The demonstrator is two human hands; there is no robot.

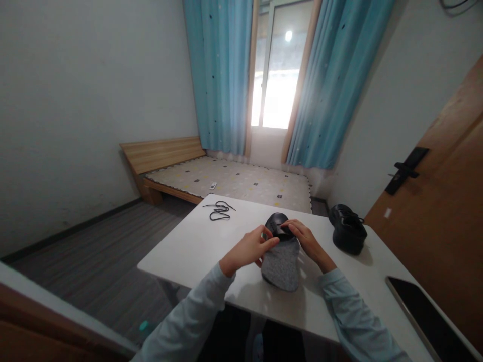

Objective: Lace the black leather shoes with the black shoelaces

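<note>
A black shoe [277, 220] stands on the white table in front of me, its toe pointing away. A grey fabric flap [281, 264], looking like its folded-back tongue, spreads toward me. My left hand [258, 245] grips the shoe's left side, thumb and fingers closed near the upper edge of the grey flap. On the opposite side, my right hand [304, 239] has its fingers bent over the opening and pressed on the black upper. Whatever lies under the fingertips is hidden. No lace is visible in this shoe. A loose dark shoelace [222, 210] lies looped at the table's far left.
A second black shoe [347, 230] sits at the table's right edge. Nearer me on that side lies a dark-screened phone or tablet [426, 317]. Beyond the white table [188, 251] is a bed [241, 176] with a small white remote [213, 185]. A wooden door [433, 201] stands right.
</note>
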